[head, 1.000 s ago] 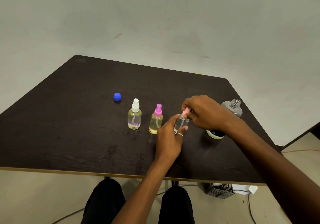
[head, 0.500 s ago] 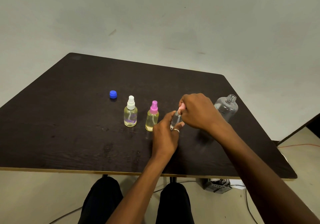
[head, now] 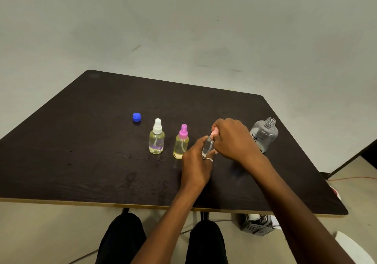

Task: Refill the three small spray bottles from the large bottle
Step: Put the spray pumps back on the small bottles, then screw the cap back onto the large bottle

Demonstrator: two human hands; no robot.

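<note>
Fingers of your right hand (head: 231, 139) still pinch the pink cap (head: 213, 131); left hand (head: 195, 162) grips the third bottle (head: 207, 147), refill seemingly pending.

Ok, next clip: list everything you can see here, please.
table: one, dark brown, fills the middle
cap: one, blue, far left on the table
white-top bottle: one, yellowish liquid, right of the cap
pink-top bottle: one, yellowish liquid, right of that
held bottle: one, clear, between both hands
large bottle: one, clear, uncapped, far right
box: one, grey, floor under the table
legs: two, dark trousers, bottom centre
left hand: one, grips the held bottle's body
right hand: one, grips its top
</note>
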